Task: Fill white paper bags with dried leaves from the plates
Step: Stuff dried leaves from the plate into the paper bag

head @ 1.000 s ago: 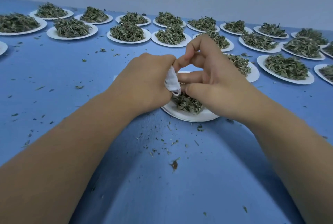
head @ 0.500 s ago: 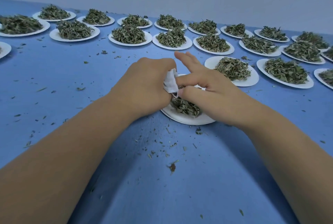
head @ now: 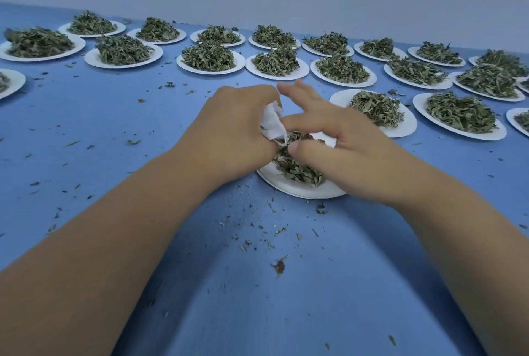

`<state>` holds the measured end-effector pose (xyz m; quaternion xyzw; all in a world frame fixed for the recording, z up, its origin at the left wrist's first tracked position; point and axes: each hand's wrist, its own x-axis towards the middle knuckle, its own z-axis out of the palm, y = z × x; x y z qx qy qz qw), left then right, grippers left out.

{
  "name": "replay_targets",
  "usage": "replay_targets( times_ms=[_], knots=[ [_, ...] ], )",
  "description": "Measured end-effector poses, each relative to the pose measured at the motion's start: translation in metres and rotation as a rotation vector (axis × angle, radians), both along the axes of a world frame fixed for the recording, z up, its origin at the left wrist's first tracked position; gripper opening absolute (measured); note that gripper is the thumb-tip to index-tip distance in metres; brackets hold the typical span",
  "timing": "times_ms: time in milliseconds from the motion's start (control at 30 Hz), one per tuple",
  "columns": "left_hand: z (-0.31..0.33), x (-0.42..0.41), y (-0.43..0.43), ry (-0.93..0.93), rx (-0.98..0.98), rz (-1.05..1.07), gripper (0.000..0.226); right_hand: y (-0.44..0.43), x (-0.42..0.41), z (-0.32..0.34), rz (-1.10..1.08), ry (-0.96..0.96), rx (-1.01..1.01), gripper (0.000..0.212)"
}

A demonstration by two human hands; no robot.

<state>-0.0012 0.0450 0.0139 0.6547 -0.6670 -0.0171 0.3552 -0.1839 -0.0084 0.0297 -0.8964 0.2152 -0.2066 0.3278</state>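
My left hand [head: 229,132] is curled around a small white paper bag [head: 272,122], whose crumpled mouth sticks out toward the right. My right hand [head: 337,149] hovers over a white plate [head: 300,189] of dried green leaves [head: 294,167] just in front of me. Its index finger reaches to the bag's mouth, the thumb lies across the leaf pile, and the other fingers spread upward. Whether the fingers pinch any leaves is hidden. Both hands cover most of the plate.
Several white plates heaped with dried leaves stand in rows across the far side of the blue table [head: 257,298]; the nearest is at the right [head: 400,129]. Leaf crumbs litter the table around the near plate. A pale wall rises behind.
My right hand dropped from a raised pinch above the bag down onto the leaf pile, and its fingers spread. The left hand kept holding the bag in place.
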Motion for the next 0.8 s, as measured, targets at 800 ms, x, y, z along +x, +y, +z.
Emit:
replay_targets(
  times_ms=[800],
  knots=[
    [-0.001,-0.001,-0.004,0.024,0.002,0.009,0.025,0.001,0.000,0.002,0.015,-0.007,0.010,0.023]
  ],
)
